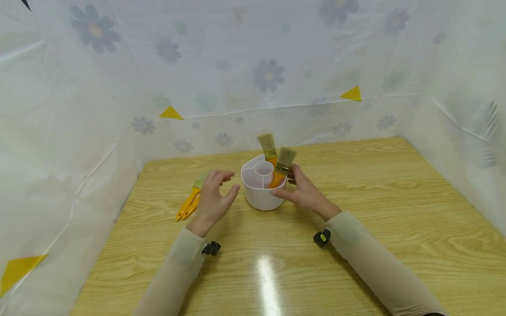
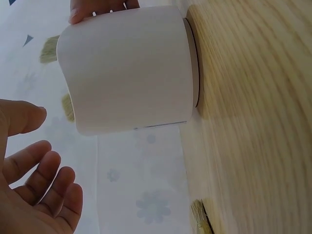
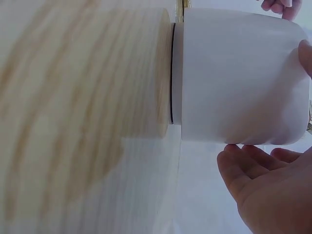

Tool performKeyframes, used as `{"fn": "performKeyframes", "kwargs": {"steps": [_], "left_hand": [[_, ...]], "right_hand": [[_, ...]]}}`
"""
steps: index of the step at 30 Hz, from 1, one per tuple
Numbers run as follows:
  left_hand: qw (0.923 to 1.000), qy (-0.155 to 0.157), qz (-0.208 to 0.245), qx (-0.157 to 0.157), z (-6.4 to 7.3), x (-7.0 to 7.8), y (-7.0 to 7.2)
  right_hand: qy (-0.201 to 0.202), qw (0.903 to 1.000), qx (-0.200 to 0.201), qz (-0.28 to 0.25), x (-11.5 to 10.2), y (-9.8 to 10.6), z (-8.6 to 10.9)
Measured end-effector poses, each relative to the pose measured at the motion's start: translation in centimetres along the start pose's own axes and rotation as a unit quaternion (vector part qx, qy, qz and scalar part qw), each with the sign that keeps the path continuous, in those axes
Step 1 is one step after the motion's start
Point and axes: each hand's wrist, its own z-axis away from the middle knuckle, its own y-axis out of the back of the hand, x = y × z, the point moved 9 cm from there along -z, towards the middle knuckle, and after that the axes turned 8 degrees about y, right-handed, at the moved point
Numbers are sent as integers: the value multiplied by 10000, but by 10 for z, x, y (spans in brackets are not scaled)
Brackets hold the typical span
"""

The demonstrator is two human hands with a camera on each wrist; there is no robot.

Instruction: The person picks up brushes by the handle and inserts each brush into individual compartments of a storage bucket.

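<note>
A white round desk organizer with several compartments stands on the wooden table. Two paintbrushes lean in it bristles up, the nearer paintbrush at the right front and another paintbrush behind. My right hand grips the organizer's right side, thumb at the front rim and fingers round the far side; the right wrist view shows the fingers against the white wall. To the organizer's left, my left hand holds nothing, its fingers loosely bent and thumb apart, also seen in the left wrist view.
More paintbrushes with orange handles lie on the table left of the left hand, partly hidden by it. A flowered white sheet hangs behind and at both sides, with yellow triangles on it.
</note>
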Motion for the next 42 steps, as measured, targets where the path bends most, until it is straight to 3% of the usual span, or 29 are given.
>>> {"fn": "performKeyframes", "kwargs": {"steps": [22,35,42], "left_hand": [[9995,289,-157,-19,0,-16,14],[9995,222,-220,20,4,-21,20],[9995,188,-272,4,6,-21,26]], "right_hand": [[-42,9999,16,-110,-1,1,0],[191,9998,0,56,-5,1,-1],[85,9999,37,-57,-2,1,0]]}}
